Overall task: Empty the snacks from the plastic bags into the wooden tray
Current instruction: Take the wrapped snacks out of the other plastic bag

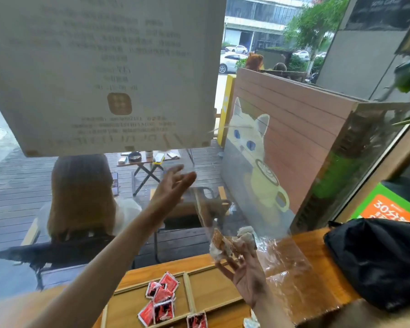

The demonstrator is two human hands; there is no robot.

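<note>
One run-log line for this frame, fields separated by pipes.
left hand: raised, open, empty | right hand: holds clear plastic bag, snacks inside | wooden tray: red packets in one compartment

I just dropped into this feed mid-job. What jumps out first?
The left hand reaches up, open, toward the window at centre. The right hand lifts a clear plastic bag of snacks above the wooden tray, where red packets already lie in the left compartment.

A wooden tray (189, 288) is set on the counter (313, 252) by the window. Snack packets (160, 301) are seen in its left compartment. A bag (379, 261) is placed to its right.
</note>
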